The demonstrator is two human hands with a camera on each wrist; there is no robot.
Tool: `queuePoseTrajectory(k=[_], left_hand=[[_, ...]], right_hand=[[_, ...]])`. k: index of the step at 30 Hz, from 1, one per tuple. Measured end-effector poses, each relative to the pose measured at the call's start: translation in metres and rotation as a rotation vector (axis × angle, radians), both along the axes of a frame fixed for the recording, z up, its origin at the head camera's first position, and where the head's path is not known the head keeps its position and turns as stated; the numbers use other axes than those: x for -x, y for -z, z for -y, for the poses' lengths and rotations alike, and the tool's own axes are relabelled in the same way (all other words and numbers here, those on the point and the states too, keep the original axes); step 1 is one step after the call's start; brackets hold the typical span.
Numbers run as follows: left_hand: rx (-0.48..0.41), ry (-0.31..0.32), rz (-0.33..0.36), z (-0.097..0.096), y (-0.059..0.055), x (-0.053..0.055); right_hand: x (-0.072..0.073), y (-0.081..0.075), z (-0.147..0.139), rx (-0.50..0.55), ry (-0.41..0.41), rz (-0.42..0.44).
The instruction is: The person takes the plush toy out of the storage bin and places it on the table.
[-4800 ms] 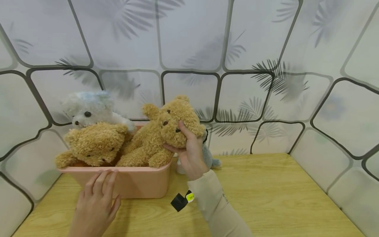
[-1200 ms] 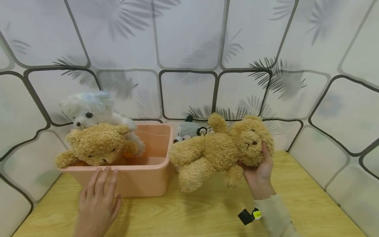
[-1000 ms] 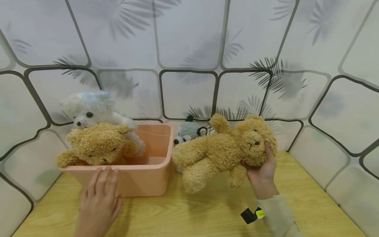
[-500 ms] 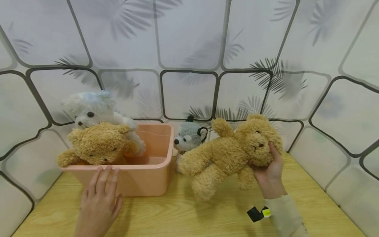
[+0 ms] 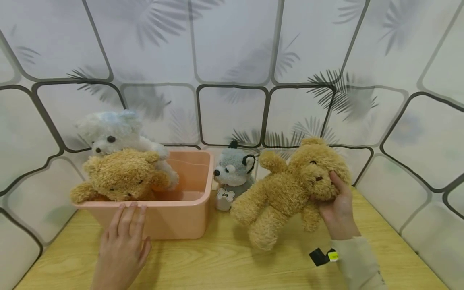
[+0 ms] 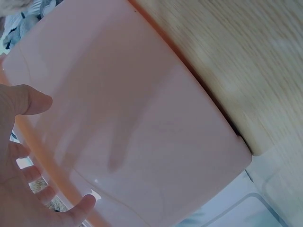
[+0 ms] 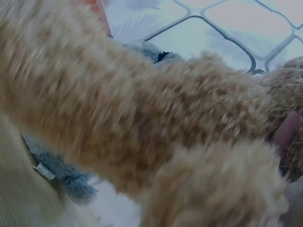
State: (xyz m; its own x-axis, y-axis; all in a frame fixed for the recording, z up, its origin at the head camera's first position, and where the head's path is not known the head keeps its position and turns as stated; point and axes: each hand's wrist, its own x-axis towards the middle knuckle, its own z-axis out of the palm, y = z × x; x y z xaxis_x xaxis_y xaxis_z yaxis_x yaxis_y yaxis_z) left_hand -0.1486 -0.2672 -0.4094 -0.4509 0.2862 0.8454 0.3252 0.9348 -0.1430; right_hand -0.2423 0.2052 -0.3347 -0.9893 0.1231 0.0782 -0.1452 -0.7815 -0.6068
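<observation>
My right hand (image 5: 337, 205) grips a tan teddy bear (image 5: 286, 193) by its head, the thumb across its cheek. The bear leans left with its legs low over the table; in the right wrist view its fur (image 7: 142, 113) fills most of the picture. On the front rim of a pink plastic bin (image 5: 174, 221), my left hand (image 5: 121, 245) rests with fingers stretched over the edge. A second tan teddy bear (image 5: 119, 173) and a white plush bear (image 5: 108, 133) sit in the bin's left part. Between bin and held bear sits a grey plush dog (image 5: 233, 169) with a bone-shaped tag (image 5: 225, 195).
The wooden table (image 5: 203, 266) runs up to patterned fabric walls (image 5: 232, 117) at the back and sides. A black tag with a yellow label (image 5: 320, 256) shows beside the right sleeve (image 5: 359, 257).
The right hand has lifted the tan bear out of the bin's right part and carried it to the right, tilting its legs down. The dog has come into fuller view. The left hand has stayed put.
</observation>
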Motion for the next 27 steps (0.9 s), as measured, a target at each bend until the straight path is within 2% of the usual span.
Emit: queuePoseTrajectory(k=[4,11,19,27], left_hand=[[0.008,0.0,0.013,0.0,0.0,-0.001],[0.019,0.0,0.019,0.0,-0.001,-0.001],[0.017,-0.004,0.035,-0.001,-0.002,-0.002],[0.013,-0.002,-0.005,0.001,-0.003,-0.001]], right_hand=[[-0.001,0.002,-0.003,-0.044,0.005,-0.005],[0.003,0.003,-0.012,-0.053,-0.013,-0.089],[0.005,-0.005,-0.018,-0.09,0.04,-0.071],[0.013,-0.006,-0.019,-0.077,0.1,-0.128]])
